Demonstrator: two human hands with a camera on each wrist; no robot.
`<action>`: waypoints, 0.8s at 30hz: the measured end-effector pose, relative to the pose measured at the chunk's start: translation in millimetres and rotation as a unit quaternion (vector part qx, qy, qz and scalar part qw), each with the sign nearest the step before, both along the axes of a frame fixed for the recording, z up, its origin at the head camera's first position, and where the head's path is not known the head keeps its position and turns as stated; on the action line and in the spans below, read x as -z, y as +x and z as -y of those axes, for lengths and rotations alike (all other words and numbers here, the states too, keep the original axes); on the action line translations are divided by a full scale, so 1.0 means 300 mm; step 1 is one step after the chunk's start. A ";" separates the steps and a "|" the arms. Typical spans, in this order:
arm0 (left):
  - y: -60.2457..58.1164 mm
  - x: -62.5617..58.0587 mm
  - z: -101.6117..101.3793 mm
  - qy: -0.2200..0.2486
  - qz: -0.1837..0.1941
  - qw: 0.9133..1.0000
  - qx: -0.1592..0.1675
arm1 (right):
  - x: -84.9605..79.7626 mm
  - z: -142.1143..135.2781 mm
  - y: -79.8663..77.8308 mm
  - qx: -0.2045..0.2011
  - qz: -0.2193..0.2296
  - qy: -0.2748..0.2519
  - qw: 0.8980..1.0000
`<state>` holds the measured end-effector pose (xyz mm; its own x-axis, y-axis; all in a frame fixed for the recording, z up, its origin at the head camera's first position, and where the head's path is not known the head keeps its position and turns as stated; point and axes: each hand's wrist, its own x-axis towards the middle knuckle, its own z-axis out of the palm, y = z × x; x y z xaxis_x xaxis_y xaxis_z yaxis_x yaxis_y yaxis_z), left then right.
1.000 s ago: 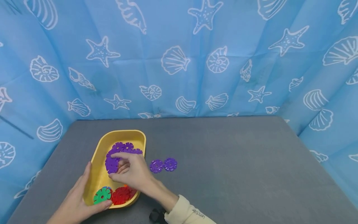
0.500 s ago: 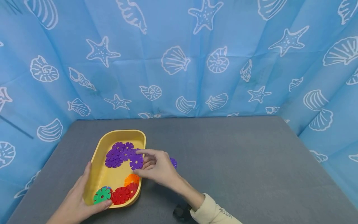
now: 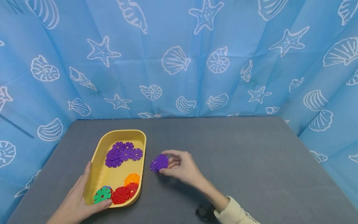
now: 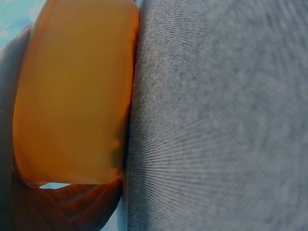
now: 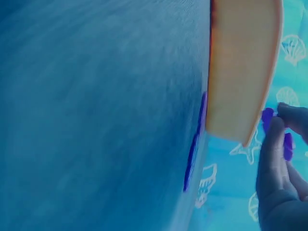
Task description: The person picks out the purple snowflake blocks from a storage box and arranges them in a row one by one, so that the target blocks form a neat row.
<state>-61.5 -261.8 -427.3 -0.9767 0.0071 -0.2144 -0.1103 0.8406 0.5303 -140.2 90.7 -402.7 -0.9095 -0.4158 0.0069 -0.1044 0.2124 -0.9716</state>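
Note:
In the head view my left hand [image 3: 74, 196] grips the near left corner of a yellow plastic bin [image 3: 98, 149], thumb over its front rim. The left wrist view shows the bin's outer wall [image 4: 77, 96] against the fingers. My right hand [image 3: 183, 166], right of the bin, pinches a purple notched building disc [image 3: 163, 161] between thumb and fingertips. The disc appears raised over the table, partly covering a purple disc [image 3: 153, 166] lying there. In the right wrist view the held disc [image 5: 267, 119] is tilted, and flat purple discs [image 5: 194, 149] lie on the table.
Inside the bin, a heap of purple discs [image 3: 117, 155] lies toward the back. Green [image 3: 102, 195], red [image 3: 121, 195] and orange [image 3: 132, 178] discs lie at the front, with a bit of blue. The grey table [image 3: 237, 161] extends right, before a blue shell-print curtain [image 3: 190, 77].
My right hand has lifted a purple disc out of the bin and carried it right, over the discs on the table. My left hand stays on the bin.

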 end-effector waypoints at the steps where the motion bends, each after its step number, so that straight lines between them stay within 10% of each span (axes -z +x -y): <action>1: -0.001 -0.001 0.001 0.001 0.002 1.000 0.000 | 0.003 -0.014 -0.002 0.000 -0.001 0.006 1.000; 24: -0.002 -0.007 0.001 0.015 0.023 1.000 -0.005 | 0.020 -0.184 -0.064 0.036 -0.015 0.177 0.983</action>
